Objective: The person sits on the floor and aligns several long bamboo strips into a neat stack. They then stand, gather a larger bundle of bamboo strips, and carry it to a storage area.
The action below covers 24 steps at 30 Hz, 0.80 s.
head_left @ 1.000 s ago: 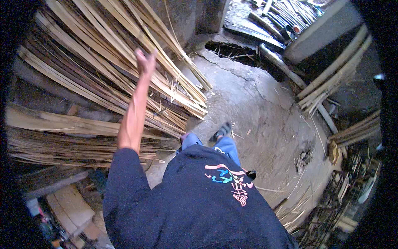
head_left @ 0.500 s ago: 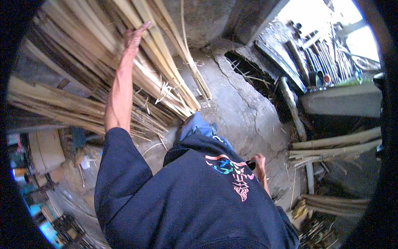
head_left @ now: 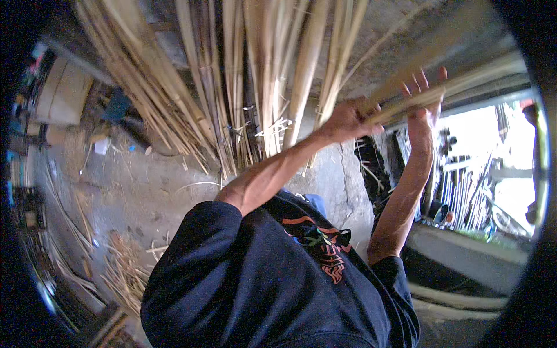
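My left hand (head_left: 350, 119) is closed around the lower end of a long bundle of bamboo strips (head_left: 464, 84), blurred by motion. The strips slant up to the far right, where their other end leaves the view. Across the palm of my right hand (head_left: 423, 100) they pass, its fingers stretched out and spread, the tips showing beyond the strips. Whether the palm bears their weight I cannot tell. Left of my hands, many bamboo poles (head_left: 303, 69) and tied bundles of strips (head_left: 168, 98) lean against the wall, lower ends on the floor.
A cracked concrete floor (head_left: 174, 203) lies below me. To the right a dark hole with debris (head_left: 371, 165) borders the floor, and a concrete ledge (head_left: 464, 249) runs beside it. Shavings (head_left: 125, 264) are heaped at the lower left; a cardboard panel (head_left: 64, 93) stands farther left.
My left hand has come off the leaning bamboo and moved right, now holding strips. My right hand has risen from low at my side to the strips. The view has turned left.
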### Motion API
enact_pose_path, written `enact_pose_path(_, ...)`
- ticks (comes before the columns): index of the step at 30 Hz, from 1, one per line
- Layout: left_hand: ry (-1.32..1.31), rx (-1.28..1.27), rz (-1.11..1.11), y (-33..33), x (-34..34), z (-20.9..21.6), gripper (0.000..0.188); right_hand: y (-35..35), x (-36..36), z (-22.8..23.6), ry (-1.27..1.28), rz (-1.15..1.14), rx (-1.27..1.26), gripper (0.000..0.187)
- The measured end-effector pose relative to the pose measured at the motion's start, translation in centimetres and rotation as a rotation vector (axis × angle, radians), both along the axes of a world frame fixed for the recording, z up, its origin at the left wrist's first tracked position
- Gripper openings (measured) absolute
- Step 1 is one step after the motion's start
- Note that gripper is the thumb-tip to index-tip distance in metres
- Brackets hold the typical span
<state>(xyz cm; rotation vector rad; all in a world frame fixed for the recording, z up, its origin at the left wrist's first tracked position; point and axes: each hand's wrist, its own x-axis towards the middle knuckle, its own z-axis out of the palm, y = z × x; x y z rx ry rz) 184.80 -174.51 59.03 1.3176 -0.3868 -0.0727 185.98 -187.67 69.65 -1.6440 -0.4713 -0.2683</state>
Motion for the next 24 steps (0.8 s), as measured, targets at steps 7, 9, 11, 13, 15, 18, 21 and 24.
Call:
enact_pose_path(7, -0.216, -0.004, 0.27, -0.8, -3.1, 0.5, 0.065, -1.3, -4.0, -2.9, 0.12, -0.125, 0.207, 0.056)
enact_pose_path(9, -0.288, 0.212, 0.419, -0.5, -4.2, 1.3, 0.078, -1.6, -3.6, -3.8, 0.12, -0.142, 0.179, 0.054)
enact_pose_path(11, -0.126, 0.072, 0.22, -0.7, -4.4, 2.2, 0.08, -1.9, -2.4, -4.0, 0.115, -0.158, 0.167, 0.053)
enact_pose_path(13, -0.048, 0.25, 0.247, -1.2, -4.2, 2.6, 0.067, -1.6, -1.3, -3.9, 0.119, -0.174, 0.141, 0.051)
enact_pose_path(15, -0.048, 0.316, 0.338, -2.1, -4.0, 2.3, 0.065, -1.7, -0.7, -3.4, 0.126, -0.202, 0.112, 0.05)
enact_pose_path(18, -0.073, 0.201, 0.294, -3.8, -4.1, 1.2, 0.068, -3.0, -0.5, -2.4, 0.142, -0.215, 0.083, 0.047)
enact_pose_path(21, -0.19, -0.153, 0.063, -0.8, -2.4, -1.4, 0.054, -5.1, 0.0, -2.4, 0.211, -0.113, 0.187, 0.051)
enact_pose_path(24, -0.064, -0.463, 0.459, 4.1, 1.6, -3.7, 0.04, -7.1, 0.6, -3.2, 0.14, -0.01, 0.225, 0.068)
